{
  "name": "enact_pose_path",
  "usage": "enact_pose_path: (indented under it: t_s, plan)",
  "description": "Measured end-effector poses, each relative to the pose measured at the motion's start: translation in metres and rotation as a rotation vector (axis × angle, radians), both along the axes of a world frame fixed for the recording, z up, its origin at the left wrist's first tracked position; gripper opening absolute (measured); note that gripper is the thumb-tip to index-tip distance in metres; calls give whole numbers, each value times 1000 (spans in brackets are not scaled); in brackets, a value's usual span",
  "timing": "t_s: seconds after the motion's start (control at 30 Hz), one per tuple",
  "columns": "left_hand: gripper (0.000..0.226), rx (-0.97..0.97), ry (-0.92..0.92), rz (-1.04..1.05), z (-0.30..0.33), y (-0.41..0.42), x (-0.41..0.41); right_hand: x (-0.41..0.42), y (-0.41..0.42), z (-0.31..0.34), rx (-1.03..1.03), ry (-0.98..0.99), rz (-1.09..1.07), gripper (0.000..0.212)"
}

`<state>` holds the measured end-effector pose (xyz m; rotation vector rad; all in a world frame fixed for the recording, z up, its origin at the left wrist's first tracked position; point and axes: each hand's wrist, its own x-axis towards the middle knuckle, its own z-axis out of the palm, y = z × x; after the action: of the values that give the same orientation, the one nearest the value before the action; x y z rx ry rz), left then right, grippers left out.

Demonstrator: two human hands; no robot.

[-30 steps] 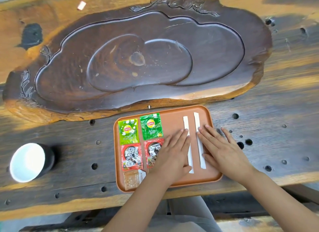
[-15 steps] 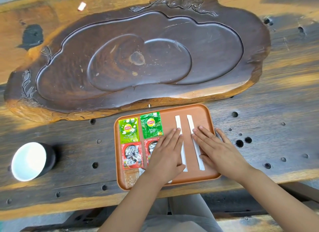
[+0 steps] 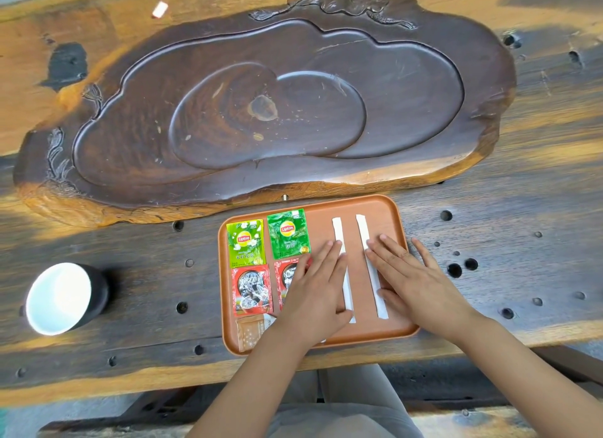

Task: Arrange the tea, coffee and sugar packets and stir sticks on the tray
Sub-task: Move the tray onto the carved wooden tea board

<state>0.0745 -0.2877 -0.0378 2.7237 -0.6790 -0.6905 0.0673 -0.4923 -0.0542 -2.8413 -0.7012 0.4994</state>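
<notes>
An orange tray [image 3: 388, 209] sits at the table's near edge. Two green tea packets [image 3: 245, 242] [image 3: 288, 233] lie side by side in its far left. Below them lie two red coffee packets [image 3: 251, 289] [image 3: 286, 281]; the right one is partly under my left hand [image 3: 318, 290]. A brown sugar packet [image 3: 249, 333] lies at the near left corner. Two white paper-wrapped stir sticks [image 3: 339, 235] [image 3: 367, 248] lie parallel on the right half. My left hand lies flat against the left stick. My right hand [image 3: 414, 281] lies flat against the right stick.
A large carved dark wooden tea tray [image 3: 261, 111] fills the table behind the orange tray. A black cup with a white inside [image 3: 60, 297] stands at the left. A small white scrap [image 3: 160, 9] lies far left. The tabletop has several round holes [image 3: 455, 269].
The two stir sticks have slid left on the tray, with my flat hands moving alongside them; the gap between the sticks is now wider.
</notes>
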Motion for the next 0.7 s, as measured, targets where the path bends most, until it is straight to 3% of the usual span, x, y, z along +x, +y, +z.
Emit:
enact_pose_path:
  t_s: [0.13,0.23,0.33,0.43,0.53,0.6,0.7]
  plan:
    - [63,-144,-162,86,13,11,-2,1,2,11,117,-58,-162,54]
    - [45,-170,-293,320,27,37,-1,2,5,17,180,-102,-396,44]
    - [34,-72,-344,595,33,76,-3,2,7,20,178,-3,-619,48]
    - [34,103,-281,741,30,112,-8,3,9,23,149,76,-707,51]
    - [35,229,-153,759,25,131,-14,4,13,24,116,140,-753,44]
    - [29,168,-2,808,22,131,-17,6,14,23,116,181,-777,42]
    - [17,-77,151,948,19,126,-18,9,13,23,172,238,-830,36]
